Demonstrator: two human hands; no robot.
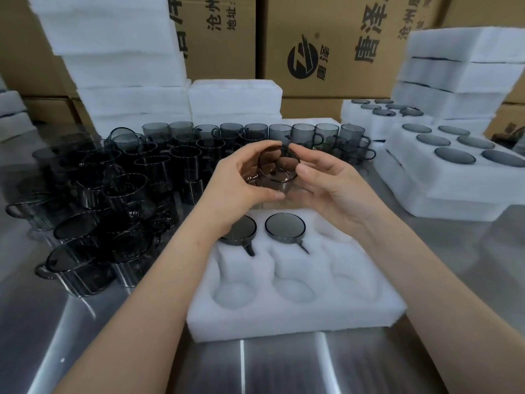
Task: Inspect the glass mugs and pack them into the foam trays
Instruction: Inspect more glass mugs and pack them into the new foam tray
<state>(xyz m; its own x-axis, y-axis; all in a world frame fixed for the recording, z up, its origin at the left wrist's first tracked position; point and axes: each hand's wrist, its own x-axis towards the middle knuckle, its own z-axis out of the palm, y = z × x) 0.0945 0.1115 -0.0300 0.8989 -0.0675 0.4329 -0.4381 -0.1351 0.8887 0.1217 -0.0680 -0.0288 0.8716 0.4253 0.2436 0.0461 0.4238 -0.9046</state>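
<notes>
A smoky grey glass mug (277, 169) is held in mid-air above the far end of a white foam tray (295, 308), tilted so its open mouth faces me. My left hand (241, 186) grips its left side with curled fingers. My right hand (326, 183) holds the right side, thumb and fingers around the rim. Two mugs (285, 225) sit upside down in the tray's far pockets; the left one (241, 227) is partly hidden by my left wrist. The near pockets hold nothing.
Several loose grey mugs (119, 194) crowd the steel table (284, 368) to the left and behind. Filled foam trays (443, 169) are stacked at the right, plain foam stacks (119, 52) and cardboard boxes (326, 46) stand at the back.
</notes>
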